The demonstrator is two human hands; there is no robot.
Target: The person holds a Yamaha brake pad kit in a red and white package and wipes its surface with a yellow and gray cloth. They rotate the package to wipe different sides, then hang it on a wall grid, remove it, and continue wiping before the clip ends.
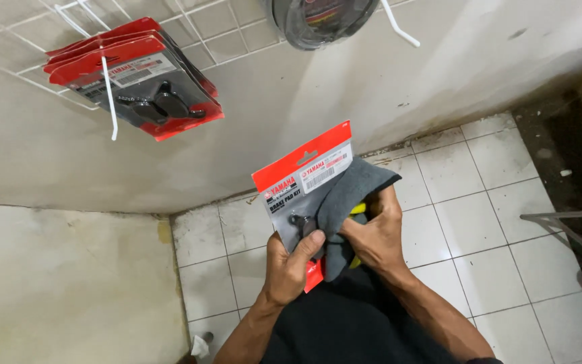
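My left hand [289, 268] grips a flat red and grey blister pack [301, 182] by its lower edge and holds it upright in front of me. Dark parts show through its clear window. My right hand [375, 232] presses a grey cloth [351, 195] with a yellow side against the right part of the pack's face. The cloth covers the pack's lower right corner.
Several matching red packs [136, 77] hang on a white wire hook [109, 94] of a wall grid at upper left. A round dark packaged item [321, 20] hangs at top centre. White floor tiles [466, 222] lie below, a metal frame [560, 226] at right.
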